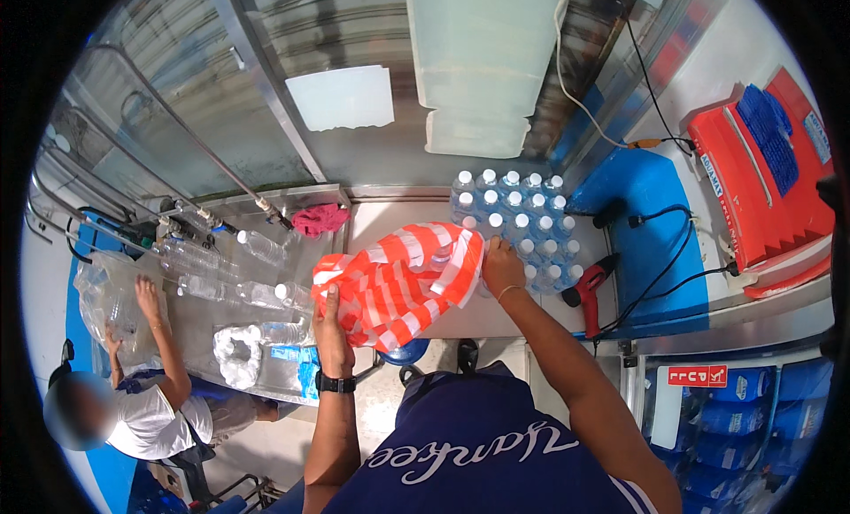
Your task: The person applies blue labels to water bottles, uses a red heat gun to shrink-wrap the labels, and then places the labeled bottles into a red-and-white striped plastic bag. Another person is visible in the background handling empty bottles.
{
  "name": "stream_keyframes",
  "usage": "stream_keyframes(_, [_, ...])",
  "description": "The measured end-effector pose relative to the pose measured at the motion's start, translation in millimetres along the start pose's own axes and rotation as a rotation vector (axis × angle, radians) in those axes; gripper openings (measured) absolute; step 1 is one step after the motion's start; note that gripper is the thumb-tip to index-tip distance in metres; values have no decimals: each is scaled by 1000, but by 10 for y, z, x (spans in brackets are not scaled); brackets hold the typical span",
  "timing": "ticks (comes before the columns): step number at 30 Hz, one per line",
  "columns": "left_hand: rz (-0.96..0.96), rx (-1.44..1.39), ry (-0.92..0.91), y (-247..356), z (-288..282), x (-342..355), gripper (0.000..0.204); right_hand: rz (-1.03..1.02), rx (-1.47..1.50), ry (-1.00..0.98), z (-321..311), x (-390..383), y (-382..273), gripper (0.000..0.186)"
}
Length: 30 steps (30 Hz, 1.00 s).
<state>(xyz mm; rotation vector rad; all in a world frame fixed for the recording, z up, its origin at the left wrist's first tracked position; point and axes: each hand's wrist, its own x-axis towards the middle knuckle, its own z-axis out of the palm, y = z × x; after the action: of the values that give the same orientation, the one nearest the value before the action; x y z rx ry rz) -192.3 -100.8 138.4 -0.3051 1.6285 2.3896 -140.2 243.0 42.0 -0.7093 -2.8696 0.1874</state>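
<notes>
- My left hand [330, 332] has the striped bag [381, 288] by its left edge, thumb along the near side, the fingers lost behind the orange-and-white plastic.
- My right hand [502, 266] is up at the bag's right edge, fingers curled inward; whether they pinch the plastic or a bottle behind it, I can't tell.
- Between my two hands, the bag spreads out in front of me, crumpled, above the counter [372, 213].
- Just beyond my right hand, white-capped bottles [541, 235] stand packed in rows, and a red tool [591, 293] lies to their right.
- Over on my left, a pink cloth [320, 219] sits in the metal tray [199, 324], beyond clear bottles [204, 288] lying on their sides.
- Nearer me in that tray, a white bundle [237, 355] lies beside a blue packet [308, 370].
- Farther left, a co-worker [146, 423] has both hands at a clear plastic bag [102, 288].
- Far right, a blue cloth [768, 138] lies over a red container [735, 177].
</notes>
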Motion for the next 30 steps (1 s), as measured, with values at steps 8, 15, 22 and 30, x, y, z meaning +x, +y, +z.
stream_keyframes(8, [30, -9, 13, 91, 122, 138, 49, -224, 392, 175, -1946, -133, -48, 33])
stream_keyframes(15, [44, -15, -11, 167, 185, 255, 47, -745, 486, 164, -3086, -1, -715, 36])
stream_keyframes(22, [107, -34, 20, 224, 168, 248, 39, -1009, 532, 104, -1139, 396, -1674, 42])
stream_keyframes(30, [73, 15, 18, 98, 110, 266, 33, -1090, 295, -204, 149, 730, -1818, 48])
